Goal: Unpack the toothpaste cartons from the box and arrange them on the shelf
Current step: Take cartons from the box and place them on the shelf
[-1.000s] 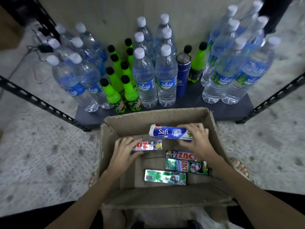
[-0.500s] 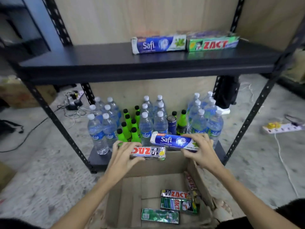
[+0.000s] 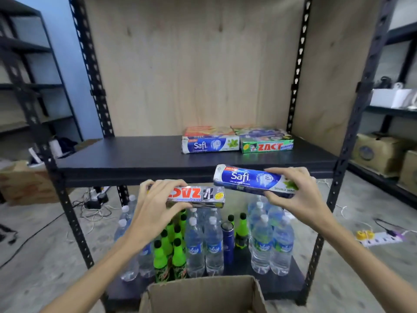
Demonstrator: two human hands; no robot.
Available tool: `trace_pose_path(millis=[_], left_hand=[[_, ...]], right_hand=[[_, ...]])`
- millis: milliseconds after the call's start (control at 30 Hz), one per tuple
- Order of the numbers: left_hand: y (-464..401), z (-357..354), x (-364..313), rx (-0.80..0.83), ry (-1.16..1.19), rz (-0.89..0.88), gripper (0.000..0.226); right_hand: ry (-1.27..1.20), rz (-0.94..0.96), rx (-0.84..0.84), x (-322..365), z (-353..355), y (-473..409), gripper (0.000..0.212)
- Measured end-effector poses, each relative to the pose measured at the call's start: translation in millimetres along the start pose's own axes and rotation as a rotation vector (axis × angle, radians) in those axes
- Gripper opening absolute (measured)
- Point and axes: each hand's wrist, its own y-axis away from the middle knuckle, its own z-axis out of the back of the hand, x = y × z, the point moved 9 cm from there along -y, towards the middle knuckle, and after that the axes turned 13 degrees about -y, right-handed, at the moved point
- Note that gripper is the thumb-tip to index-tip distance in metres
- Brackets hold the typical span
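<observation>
My left hand (image 3: 155,204) grips a silver Zact carton (image 3: 198,196), held upside down in front of the dark shelf (image 3: 135,159). In my right hand (image 3: 295,193) is a blue Safi carton (image 3: 250,179), tilted slightly and level with the shelf's front edge. On the shelf's right side lie a blue Safi carton (image 3: 211,144) and a green Zact carton (image 3: 267,145), with more cartons behind them. The top rim of the cardboard box (image 3: 203,292) shows at the bottom; its inside is hidden.
Water bottles (image 3: 270,240), green soda bottles (image 3: 168,249) and a blue flask (image 3: 228,242) crowd the bottom shelf. Black perforated uprights (image 3: 92,71) frame the rack. A power strip (image 3: 379,237) and cables lie on the floor; cardboard boxes stand left and right.
Both hands have lifted their cartons out of the box and up to the level of the middle shelf. The view has tilted up from the box to the shelf.
</observation>
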Motion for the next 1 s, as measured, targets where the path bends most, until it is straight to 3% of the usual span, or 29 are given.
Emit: trace_pose_path(millis=[133, 300, 533, 633, 767, 900, 1000], left_hand=[[-54, 12, 12, -0.057, 0.012, 0.029, 0.044], [-124, -13, 23, -0.008, -0.003, 0.058, 0.049], [-210, -81, 52, 0.018, -0.08, 0.182, 0.029], [-254, -115, 63, 0.021, -0.148, 0.146, 0.026], [-313, -179, 82, 0.187, -0.206, 0.162, 0.03], [-334, -235, 96, 0.28, -0.194, 0.204, 0.033], [-341, -252, 100, 0.248, -0.163, 0.218, 0.03]], right_hand=[[-0.006, 0.032, -0.041, 10, 23, -53, 0.052], [0.032, 0.007, -0.029, -20, 29, -118, 0.048], [0.14, -0.112, 0.115, -97, 12, -200, 0.041], [0.191, -0.125, 0.181, -138, 5, -230, 0.044], [0.255, -0.196, 0.28, -190, -8, -275, 0.031], [0.369, -0.215, 0.311, -227, -24, -303, 0.036], [0.456, -0.192, 0.27, -238, -36, -318, 0.04]])
